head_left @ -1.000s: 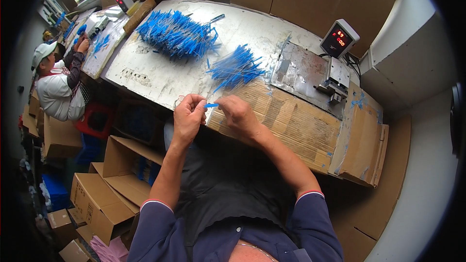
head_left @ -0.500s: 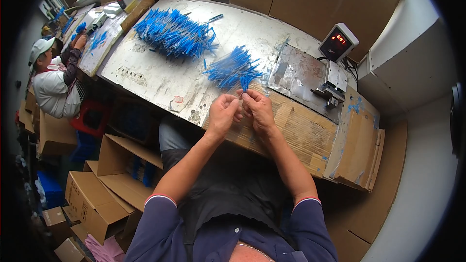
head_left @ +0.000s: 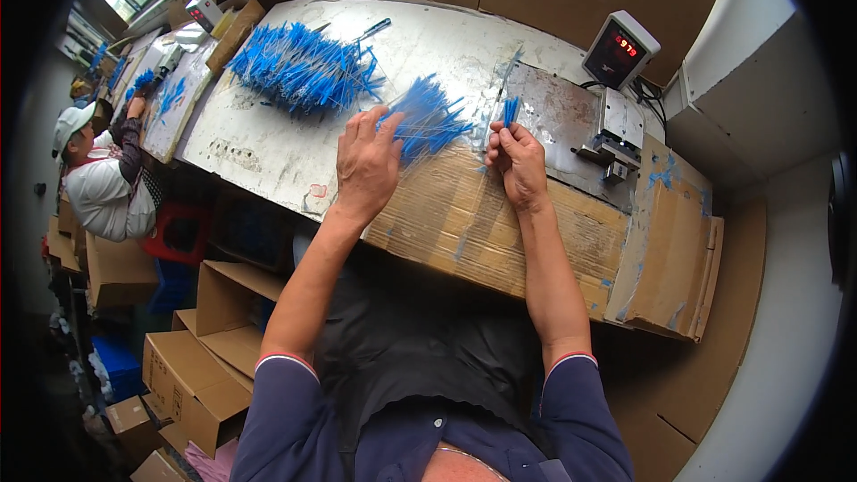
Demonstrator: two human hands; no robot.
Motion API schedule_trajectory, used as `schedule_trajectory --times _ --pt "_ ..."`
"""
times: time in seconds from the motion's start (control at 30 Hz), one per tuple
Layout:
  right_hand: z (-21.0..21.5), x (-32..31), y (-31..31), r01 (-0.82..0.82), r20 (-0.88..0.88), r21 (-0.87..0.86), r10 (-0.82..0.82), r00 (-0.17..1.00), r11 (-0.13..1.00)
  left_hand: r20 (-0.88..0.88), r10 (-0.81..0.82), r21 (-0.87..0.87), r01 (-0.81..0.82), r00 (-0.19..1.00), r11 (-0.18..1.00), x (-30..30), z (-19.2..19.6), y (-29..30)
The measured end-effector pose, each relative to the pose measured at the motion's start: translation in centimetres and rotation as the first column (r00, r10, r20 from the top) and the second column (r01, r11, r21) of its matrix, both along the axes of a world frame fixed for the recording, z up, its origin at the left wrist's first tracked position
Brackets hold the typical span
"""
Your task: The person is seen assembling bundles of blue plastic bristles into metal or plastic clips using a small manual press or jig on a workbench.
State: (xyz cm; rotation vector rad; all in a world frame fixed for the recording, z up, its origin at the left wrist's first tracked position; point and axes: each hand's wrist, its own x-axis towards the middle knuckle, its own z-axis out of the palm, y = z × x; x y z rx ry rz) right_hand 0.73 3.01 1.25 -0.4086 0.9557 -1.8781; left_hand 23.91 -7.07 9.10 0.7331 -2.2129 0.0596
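Observation:
My right hand point(head_left: 520, 165) pinches a small bundle of blue-tipped thin strands point(head_left: 510, 112), which stands up past the fingertips beside the metal plate point(head_left: 558, 125). My left hand point(head_left: 368, 161) is open, fingers stretched out at the left edge of a smaller pile of the same strands point(head_left: 428, 125). Whether its fingertips touch the strands I cannot tell. Farther left and back lies a larger heap of blue-tipped strands point(head_left: 303, 69). What exactly the strands are does not show.
A metal fixture point(head_left: 616, 138) and a box with a lit red display point(head_left: 620, 51) stand at the right. Flat cardboard point(head_left: 500, 223) covers the near edge. A knife-like tool point(head_left: 375, 29) lies behind the heap. A co-worker point(head_left: 103, 174) sits far left, near open cartons point(head_left: 201, 384).
My hands have parted. The right one moved right and up with the small bundle in its fingers; the left one moved left to the smaller pile and opened. The view has shifted slightly.

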Motion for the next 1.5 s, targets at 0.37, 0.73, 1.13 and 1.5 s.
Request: schedule_trajectory --times 0.37,0.73,1.13,1.5 --pt "-0.1 2.4 -0.5 -0.026 -0.307 0.078 0.049 0.951 0.997 0.484 -0.124 -0.052 0.170 0.866 0.984 1.2 -0.8 -4.4" --pt "-0.6 3.7 0.1 0.168 -0.326 0.075 -0.135 0.936 0.983 0.235 -0.160 0.121 0.135 0.959 0.983 4.0 2.0 -5.0" --pt "0.4 6.3 0.0 -0.065 -0.188 -0.028 0.058 0.980 0.998 0.040 -0.159 0.613 0.102 0.986 0.783 1.1 -3.3 3.2" --pt "1.3 3.0 0.8 0.188 0.043 -0.132 -0.184 0.982 0.973 0.066 -0.103 0.484 0.059 0.992 0.873 -2.2 -2.2 3.7"
